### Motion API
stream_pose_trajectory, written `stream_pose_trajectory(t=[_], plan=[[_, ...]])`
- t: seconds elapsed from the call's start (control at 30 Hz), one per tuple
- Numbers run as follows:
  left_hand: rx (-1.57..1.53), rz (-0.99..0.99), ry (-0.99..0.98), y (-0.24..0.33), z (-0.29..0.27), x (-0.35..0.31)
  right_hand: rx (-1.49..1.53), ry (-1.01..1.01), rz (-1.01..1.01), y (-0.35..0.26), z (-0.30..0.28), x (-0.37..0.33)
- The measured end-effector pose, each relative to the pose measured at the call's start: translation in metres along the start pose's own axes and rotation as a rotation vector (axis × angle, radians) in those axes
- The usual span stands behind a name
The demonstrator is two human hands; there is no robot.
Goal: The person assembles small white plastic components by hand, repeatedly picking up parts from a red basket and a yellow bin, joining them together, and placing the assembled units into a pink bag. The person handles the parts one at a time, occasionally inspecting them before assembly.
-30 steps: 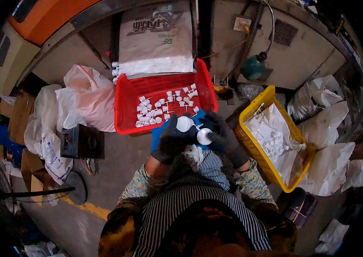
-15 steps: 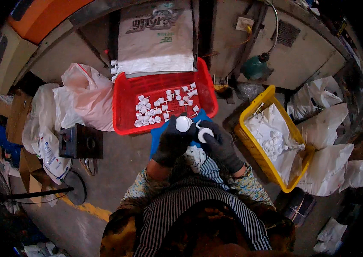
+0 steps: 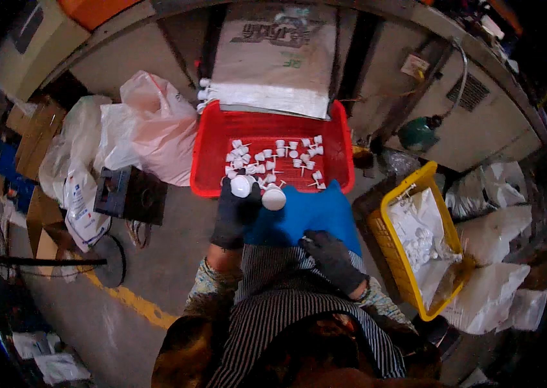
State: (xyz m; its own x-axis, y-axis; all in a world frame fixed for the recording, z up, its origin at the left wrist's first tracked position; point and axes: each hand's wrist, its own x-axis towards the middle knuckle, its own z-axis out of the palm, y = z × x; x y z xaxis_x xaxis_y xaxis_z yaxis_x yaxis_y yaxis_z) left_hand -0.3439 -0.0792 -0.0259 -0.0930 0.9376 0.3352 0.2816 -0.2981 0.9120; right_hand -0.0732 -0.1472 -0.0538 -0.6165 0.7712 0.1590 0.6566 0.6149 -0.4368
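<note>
My left hand (image 3: 236,216), in a dark glove, is raised at the near edge of the red basket (image 3: 205,152). It is closed on a white plastic cap (image 3: 241,186); a second round white cap (image 3: 273,198) sits beside it, and whether the two are joined cannot be made out. Lower and to the right, my gloved right hand (image 3: 335,257) rests over the striped apron (image 3: 273,275) by a blue sheet (image 3: 312,210). Its fingers are drawn together, with a small pale spot at the tips. Several white stemmed caps (image 3: 241,157) lie loose in the red basket.
On the right stands a yellow basket (image 3: 395,262) holding white pieces, with plastic bags (image 3: 493,239) beyond it. At left are a dark box (image 3: 131,196), stuffed bags (image 3: 163,132) and a fan (image 3: 115,258). A printed sack (image 3: 273,58) hangs over the red basket's far side.
My hands have parted: the left moved slightly left with the caps, while the right let go of its cap and came down to the apron. White scraps on my lap are no longer visible.
</note>
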Motion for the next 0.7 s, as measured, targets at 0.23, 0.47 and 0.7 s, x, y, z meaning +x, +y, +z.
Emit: stream_pose_trajectory(t=[0.23,0.47,0.7], plan=[[-0.212,-0.309,0.097,-0.011,0.008,0.008,1.316,0.297,0.358,-0.001,-0.058,0.021],[0.775,0.354,-0.066,-0.042,0.008,0.013,2.121,0.151,0.674,0.018,-0.031,0.047],[0.771,0.187,-0.202,-0.044,0.008,0.024,1.641,0.118,0.492,0.007,-0.035,0.076]])
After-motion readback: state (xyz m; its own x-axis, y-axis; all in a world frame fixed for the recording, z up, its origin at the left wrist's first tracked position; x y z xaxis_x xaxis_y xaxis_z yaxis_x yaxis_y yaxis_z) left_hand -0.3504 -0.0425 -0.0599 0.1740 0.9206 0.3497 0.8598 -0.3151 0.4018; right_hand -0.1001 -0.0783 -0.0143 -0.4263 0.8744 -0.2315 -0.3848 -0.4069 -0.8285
